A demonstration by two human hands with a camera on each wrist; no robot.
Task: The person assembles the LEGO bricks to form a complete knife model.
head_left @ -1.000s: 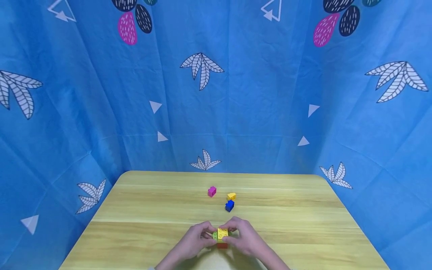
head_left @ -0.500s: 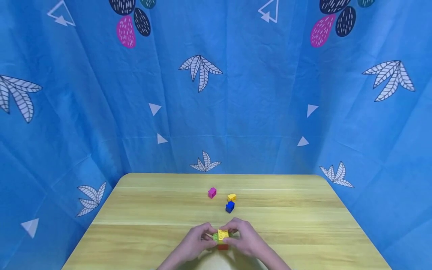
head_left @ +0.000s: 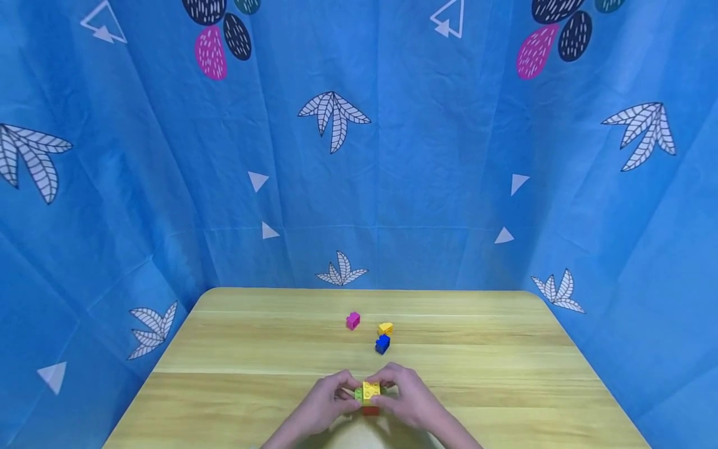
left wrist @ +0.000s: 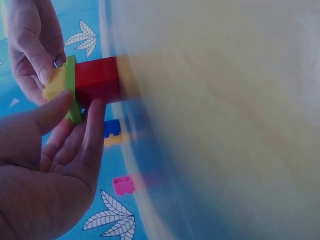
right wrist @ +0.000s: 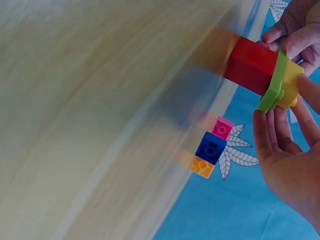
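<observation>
A small stack of toy building bricks stands between both hands at the table's near side. At its bottom is a red brick (right wrist: 251, 65). A thin light-green plate (left wrist: 73, 90) lies on top of that and sticks out past both sides. Uppermost sits a yellow studded brick (head_left: 371, 390). My left hand (head_left: 325, 402) holds the green plate's left end between thumb and fingers. From the other side, my right hand (head_left: 408, 396) pinches the yellow brick, thumb at its near side and fingers behind it.
Farther back on the wooden table (head_left: 252, 349) lie a magenta brick (head_left: 353, 320), a blue brick (head_left: 382, 344) and a yellow slanted-looking brick (head_left: 386, 328) right behind the blue one. A blue patterned curtain (head_left: 426, 187) hangs around the table's back and sides.
The head view has shifted slightly. Both hands keep their hold on the stack, and the loose bricks lie where they were.
</observation>
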